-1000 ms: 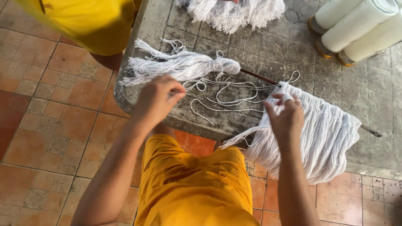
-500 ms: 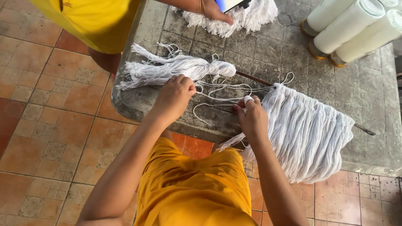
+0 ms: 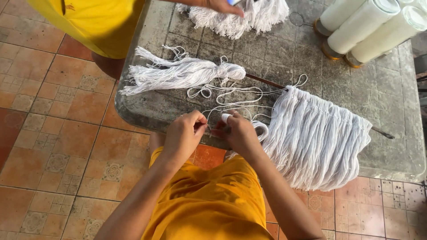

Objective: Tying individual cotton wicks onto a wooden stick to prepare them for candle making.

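Note:
My left hand [image 3: 184, 133] and my right hand [image 3: 238, 133] are close together at the near edge of the grey stone table [image 3: 284, 58], both pinching loose white string [image 3: 231, 95] that loops across the tabletop. A white band is on one right finger. Right of my hands a wide curtain of white yarn [image 3: 313, 138] hangs from a thin dark rod [image 3: 267, 81] over the table edge. A tied white yarn bundle [image 3: 182, 73] lies on the table beyond my left hand.
Another person in yellow [image 3: 89, 22] stands at the far left; their hand [image 3: 224, 6] rests on another white yarn bundle [image 3: 235, 18]. Three white cylindrical spools [image 3: 364, 29] lie at the table's far right. Orange floor tiles [image 3: 53, 133] surround the table.
Both my hands have drawn back from the tabletop to its near edge and come together on the string. My right hand left the hanging yarn's upper corner.

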